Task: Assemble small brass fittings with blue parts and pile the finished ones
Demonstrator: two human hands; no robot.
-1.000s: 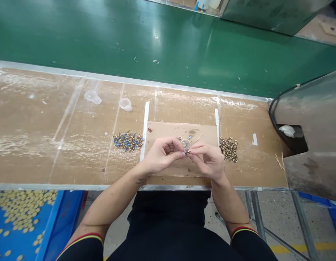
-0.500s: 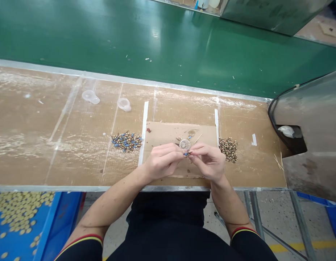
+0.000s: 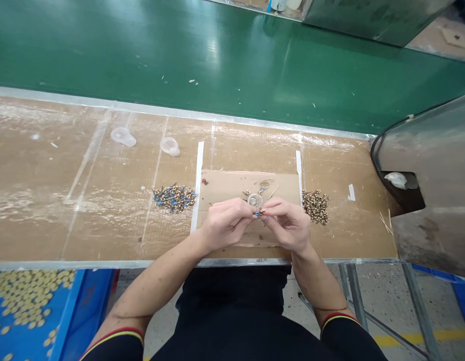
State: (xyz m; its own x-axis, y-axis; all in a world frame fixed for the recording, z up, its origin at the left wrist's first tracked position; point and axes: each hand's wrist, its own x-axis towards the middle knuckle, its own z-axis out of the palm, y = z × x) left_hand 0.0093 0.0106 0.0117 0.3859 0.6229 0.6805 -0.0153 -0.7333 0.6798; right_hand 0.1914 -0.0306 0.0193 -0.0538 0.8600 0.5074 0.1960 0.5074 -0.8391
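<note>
Between the fingertips of both hands is a small blue and brass-coloured piece. My left hand pinches its blue end, and my right hand pinches the other side. Just beyond the fingertips stands a small clear cup with a thin stick across it. Another stick lies to its right on a cardboard sheet. A pile of blue and brass-coloured pieces lies left of the sheet, and a pile of brass-coloured pieces lies to its right.
Two clear plastic cups lie at the back left of the table. Behind it runs a green belt. A metal housing stands at the right. Below left, a blue bin holds many yellowish discs.
Both hands keep nearly the same pose around the small piece, with slight finger movement. The whole view has shifted a little.
</note>
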